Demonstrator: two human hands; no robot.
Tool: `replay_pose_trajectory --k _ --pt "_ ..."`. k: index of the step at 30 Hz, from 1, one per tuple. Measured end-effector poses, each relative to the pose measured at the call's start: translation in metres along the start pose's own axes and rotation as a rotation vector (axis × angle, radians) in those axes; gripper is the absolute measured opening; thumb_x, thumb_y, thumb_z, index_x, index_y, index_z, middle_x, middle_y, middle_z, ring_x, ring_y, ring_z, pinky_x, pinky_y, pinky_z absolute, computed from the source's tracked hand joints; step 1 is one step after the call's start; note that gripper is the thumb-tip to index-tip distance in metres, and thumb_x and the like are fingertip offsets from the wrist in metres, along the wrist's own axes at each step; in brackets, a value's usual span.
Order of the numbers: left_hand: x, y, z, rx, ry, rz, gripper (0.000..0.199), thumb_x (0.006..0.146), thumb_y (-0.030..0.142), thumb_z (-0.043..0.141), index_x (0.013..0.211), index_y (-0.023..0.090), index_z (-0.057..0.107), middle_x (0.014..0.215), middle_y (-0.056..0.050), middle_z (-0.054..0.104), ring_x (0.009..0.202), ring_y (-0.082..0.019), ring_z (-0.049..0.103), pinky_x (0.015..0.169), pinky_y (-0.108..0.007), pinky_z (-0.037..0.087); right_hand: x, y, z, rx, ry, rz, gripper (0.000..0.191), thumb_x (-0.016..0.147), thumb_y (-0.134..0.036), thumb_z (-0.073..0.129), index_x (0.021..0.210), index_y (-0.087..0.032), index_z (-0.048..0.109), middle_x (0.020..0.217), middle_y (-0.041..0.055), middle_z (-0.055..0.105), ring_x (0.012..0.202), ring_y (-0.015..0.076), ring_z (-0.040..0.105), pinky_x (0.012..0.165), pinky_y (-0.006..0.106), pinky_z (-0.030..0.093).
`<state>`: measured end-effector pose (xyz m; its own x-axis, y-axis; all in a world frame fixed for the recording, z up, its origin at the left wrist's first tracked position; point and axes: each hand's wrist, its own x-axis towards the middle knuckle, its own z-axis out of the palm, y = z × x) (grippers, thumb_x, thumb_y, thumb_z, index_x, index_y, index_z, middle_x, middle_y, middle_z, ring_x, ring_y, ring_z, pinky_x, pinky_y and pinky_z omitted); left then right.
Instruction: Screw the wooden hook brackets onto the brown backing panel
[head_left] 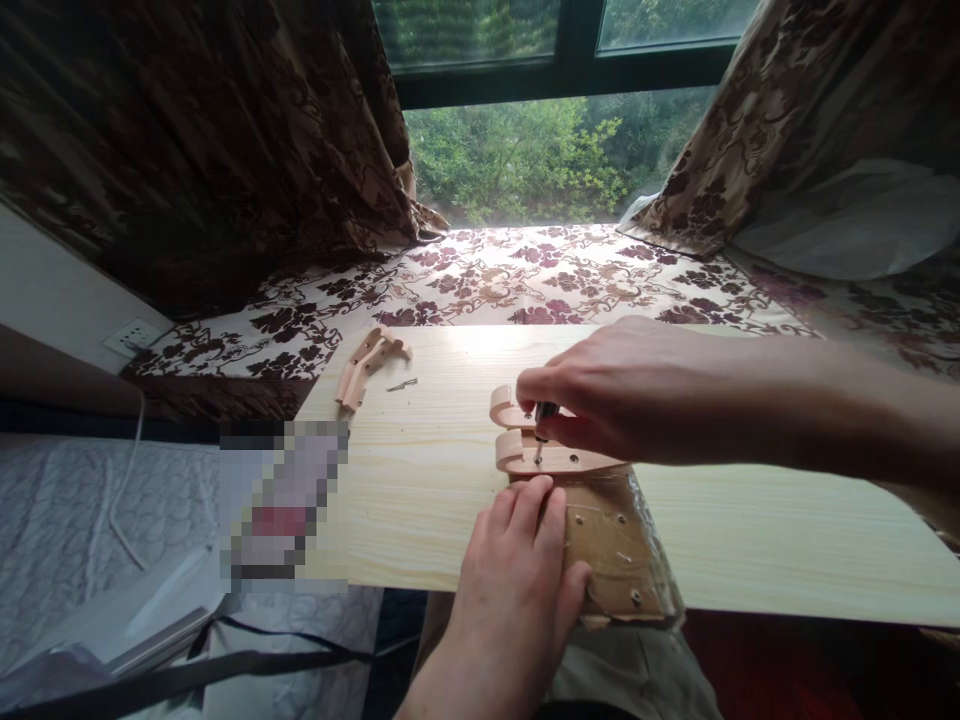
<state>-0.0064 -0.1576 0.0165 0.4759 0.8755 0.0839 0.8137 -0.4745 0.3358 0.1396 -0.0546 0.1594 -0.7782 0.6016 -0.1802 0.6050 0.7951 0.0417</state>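
My right hand [581,390] is wrapped round a screwdriver [547,411], held upright. Its thin shaft comes down at a screw hole in a curved wooden hook piece [555,461]. A second, similar hook piece [504,407] lies just behind, partly covered by the hand. Below them is a brown cardboard piece [607,550] with clear tape along its edge and several screws on it. My left hand [514,560] lies over the cardboard's left side, fingers stretched out towards the nearer hook piece; nothing shows in its grasp.
More curved wooden pieces [367,368] and a few loose screws [403,384] lie on the left of the pale wooden board [420,470]. A blurred-out item [289,500] is at the board's left edge. Behind are a floral cloth [517,270] and a window; a quilted bed [60,520] stands left.
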Motion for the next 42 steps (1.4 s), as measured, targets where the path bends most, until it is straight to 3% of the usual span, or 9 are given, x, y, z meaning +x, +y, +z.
replay_pose_trajectory --k 4,8,15,19,23,28,35,42 --pt "-0.001 -0.001 0.0 -0.011 0.01 0.004 0.051 0.08 0.019 0.06 0.129 0.008 0.049 0.133 -0.017 0.051 0.116 -0.034 0.047 0.096 -0.052 0.047 -0.001 0.004 -0.001 0.031 -0.018 -0.082 0.011 0.088 -0.021 0.052 0.078 -0.021 0.057 0.063 -0.002 0.056 0.051 0.0102 0.04 0.049 0.026 0.027" --pt "0.0 -0.002 0.001 -0.014 0.022 0.013 0.051 0.08 0.019 0.061 0.128 0.007 0.05 0.132 -0.017 0.051 0.115 -0.034 0.048 0.095 -0.052 0.047 0.001 0.004 0.005 0.004 -0.011 -0.075 0.016 0.09 -0.022 0.049 0.075 -0.02 0.053 0.06 -0.0026 0.052 0.048 0.0096 0.033 0.046 0.027 0.023" --pt "0.0 -0.001 0.002 -0.014 0.025 0.01 0.052 0.079 0.019 0.061 0.128 0.007 0.05 0.132 -0.017 0.051 0.115 -0.033 0.048 0.096 -0.052 0.047 0.006 0.002 0.019 -0.036 0.125 0.043 0.024 0.092 -0.028 0.042 0.07 -0.021 0.045 0.05 -0.0053 0.034 0.043 0.0103 0.018 0.044 0.029 0.016" --pt "0.0 -0.001 0.002 -0.012 0.021 0.009 0.052 0.08 0.02 0.061 0.13 0.008 0.049 0.133 -0.017 0.051 0.116 -0.034 0.047 0.096 -0.052 0.047 0.002 0.001 0.01 -0.03 0.073 0.038 0.022 0.092 -0.032 0.044 0.072 -0.022 0.044 0.054 -0.004 0.042 0.044 0.0105 0.026 0.045 0.028 0.018" --pt "0.0 0.0 0.002 -0.015 0.013 0.004 0.051 0.081 0.019 0.06 0.129 0.008 0.049 0.133 -0.017 0.051 0.115 -0.034 0.048 0.096 -0.053 0.047 -0.002 0.003 0.002 0.0 0.018 -0.022 0.015 0.087 -0.022 0.051 0.073 -0.022 0.046 0.061 -0.0032 0.05 0.048 0.0107 0.034 0.046 0.027 0.022" --pt "0.0 -0.001 0.002 -0.02 0.029 0.013 0.051 0.079 0.018 0.061 0.127 0.007 0.05 0.131 -0.018 0.052 0.115 -0.034 0.048 0.095 -0.053 0.047 0.001 0.004 0.013 0.008 0.048 -0.053 0.019 0.09 -0.022 0.048 0.071 -0.021 0.045 0.061 -0.003 0.05 0.048 0.0107 0.027 0.047 0.027 0.02" --pt "0.0 -0.001 0.001 -0.021 0.028 0.011 0.051 0.079 0.018 0.061 0.127 0.007 0.05 0.131 -0.017 0.052 0.115 -0.034 0.048 0.095 -0.052 0.047 0.006 0.0 0.017 -0.06 0.094 0.059 0.028 0.093 -0.031 0.043 0.068 -0.021 0.051 0.049 -0.0031 0.043 0.044 0.0114 0.018 0.047 0.029 0.016" --pt "0.0 0.001 -0.001 0.004 -0.025 -0.018 0.049 0.083 0.021 0.058 0.129 0.01 0.048 0.135 -0.016 0.05 0.118 -0.034 0.048 0.096 -0.052 0.047 -0.004 0.002 -0.001 0.039 0.032 -0.104 0.009 0.085 -0.018 0.056 0.077 -0.021 0.055 0.066 -0.0014 0.057 0.053 0.0119 0.041 0.05 0.028 0.024"
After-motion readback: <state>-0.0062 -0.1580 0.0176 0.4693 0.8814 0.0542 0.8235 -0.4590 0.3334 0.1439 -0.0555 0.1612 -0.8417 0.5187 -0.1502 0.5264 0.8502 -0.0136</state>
